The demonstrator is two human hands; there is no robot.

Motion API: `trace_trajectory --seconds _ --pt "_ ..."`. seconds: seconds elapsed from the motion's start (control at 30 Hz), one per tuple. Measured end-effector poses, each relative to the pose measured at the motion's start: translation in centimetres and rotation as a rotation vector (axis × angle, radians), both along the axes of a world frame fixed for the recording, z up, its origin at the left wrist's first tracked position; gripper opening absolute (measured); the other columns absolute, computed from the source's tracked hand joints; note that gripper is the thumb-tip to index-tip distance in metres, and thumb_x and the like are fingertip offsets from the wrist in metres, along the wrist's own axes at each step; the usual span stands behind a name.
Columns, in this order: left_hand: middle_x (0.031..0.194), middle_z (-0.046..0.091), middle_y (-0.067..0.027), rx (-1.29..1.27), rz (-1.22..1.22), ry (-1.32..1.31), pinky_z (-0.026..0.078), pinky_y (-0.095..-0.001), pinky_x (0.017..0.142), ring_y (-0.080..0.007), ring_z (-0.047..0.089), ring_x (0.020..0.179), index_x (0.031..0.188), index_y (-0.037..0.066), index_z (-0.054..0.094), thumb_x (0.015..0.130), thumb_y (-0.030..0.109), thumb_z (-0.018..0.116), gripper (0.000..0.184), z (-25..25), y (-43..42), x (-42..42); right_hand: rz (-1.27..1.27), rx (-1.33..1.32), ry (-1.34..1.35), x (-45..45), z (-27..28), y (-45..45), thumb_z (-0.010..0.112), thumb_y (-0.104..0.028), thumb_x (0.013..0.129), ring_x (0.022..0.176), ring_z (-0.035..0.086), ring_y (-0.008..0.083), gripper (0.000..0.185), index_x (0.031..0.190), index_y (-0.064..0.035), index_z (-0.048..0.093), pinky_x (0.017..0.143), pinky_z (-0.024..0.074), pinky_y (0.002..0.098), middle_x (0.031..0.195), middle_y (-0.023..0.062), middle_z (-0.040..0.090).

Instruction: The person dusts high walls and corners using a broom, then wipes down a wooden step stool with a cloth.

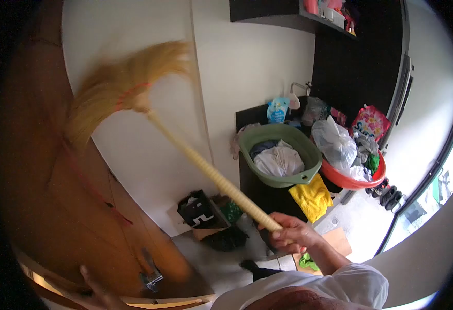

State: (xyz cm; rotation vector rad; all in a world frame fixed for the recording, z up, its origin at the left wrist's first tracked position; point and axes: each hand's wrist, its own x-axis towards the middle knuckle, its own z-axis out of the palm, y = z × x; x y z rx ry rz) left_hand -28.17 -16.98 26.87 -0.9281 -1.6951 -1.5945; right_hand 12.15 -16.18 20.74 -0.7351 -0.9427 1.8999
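My right hand (295, 233) is wrapped round the pale handle end of a straw broom (206, 163). The broom slants up and left, its fan of bristles (133, 77) raised in front of the white wall and the brown wooden door (76, 206). Red stitching crosses the base of the bristles, and their outer edges are blurred. At the lower left, my left hand (100, 294) is partly in view, its thumb and fingers apart, beside the door's edge. Whether it touches the door I cannot tell. A metal door handle (151, 279) is near it.
A green basin (244, 147) holding clothes stands on a dark counter. Beside it, a red basin (340, 180) holds clothes and a plastic bag. A yellow cloth (312, 199) hangs below. Boxes and bags (200, 212) lie by the wall; shoes (389, 196) stand at right.
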Motion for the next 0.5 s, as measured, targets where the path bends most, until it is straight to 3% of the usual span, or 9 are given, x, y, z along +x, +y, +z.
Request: trace_trajectory --seconds 0.1,0.23,0.3,0.37,0.4,0.5 --pt "0.144 0.026 -0.0176 0.188 -0.174 0.068 0.026 -0.0432 0.108 -0.0322 0.031 0.13 0.137 0.006 0.031 0.085 0.021 0.06 0.062 0.0 0.5 0.1 0.057 0.066 0.041 -1.7 2.3 0.6 0.056 -0.011 0.085 0.037 0.026 0.0017 0.039 0.121 -0.0044 0.042 0.03 0.0195 0.015 0.063 0.001 0.039" --pt "0.138 0.036 -0.0129 0.151 -0.037 0.023 0.034 -0.0492 0.103 -0.0301 0.036 0.126 0.138 0.015 0.032 0.082 0.034 0.061 0.066 0.6 0.0 0.8 -0.106 0.218 -0.059 -1.8 5.1 3.0 0.057 -0.012 0.083 0.039 0.032 0.0028 0.043 0.122 -0.0034 0.041 0.03 0.024 0.0161 0.059 0.0001 0.039" --pt "0.14 0.034 -0.0119 0.143 -0.073 0.006 0.026 -0.0474 0.107 -0.0296 0.031 0.13 0.138 0.013 0.032 0.082 0.026 0.062 0.065 -0.2 -0.1 -0.7 -0.26 0.44 0.01 -1.6 6.7 6.6 0.06 -0.015 0.082 0.04 0.038 0.0031 0.039 0.117 -0.0051 0.045 0.03 0.0282 0.0159 0.059 -0.0033 0.042" --pt "0.142 0.03 -0.0149 0.14 -0.12 0.046 0.024 -0.0445 0.108 -0.0319 0.027 0.132 0.139 0.008 0.03 0.083 0.013 0.061 0.064 0.4 -0.4 -0.4 -0.366 0.671 -0.151 -0.3 10.9 11.2 0.056 -0.027 0.087 0.042 0.04 0.0032 0.037 0.115 -0.0053 0.046 0.031 0.0292 0.0157 0.059 -0.0037 0.043" --pt "0.143 0.027 -0.016 0.146 -0.132 -0.005 0.022 -0.0437 0.109 -0.0323 0.026 0.132 0.139 0.006 0.03 0.084 0.011 0.059 0.062 0.8 -0.4 0.1 -0.501 0.752 -0.137 0.4 13.0 14.5 0.05 -0.025 0.09 0.037 0.038 0.0054 0.028 0.113 -0.0094 0.048 0.028 0.0311 0.0191 0.06 -0.0021 0.044" --pt "0.145 0.024 -0.0178 0.144 -0.156 0.037 0.019 -0.0432 0.11 -0.0332 0.025 0.133 0.139 0.003 0.027 0.084 0.011 0.059 0.064 0.7 -0.5 -0.3 -0.306 0.914 -0.09 2.5 21.7 22.0 0.045 -0.031 0.094 0.04 0.038 0.0033 0.034 0.115 -0.004 0.046 0.032 0.033 0.0157 0.062 -0.002 0.045"
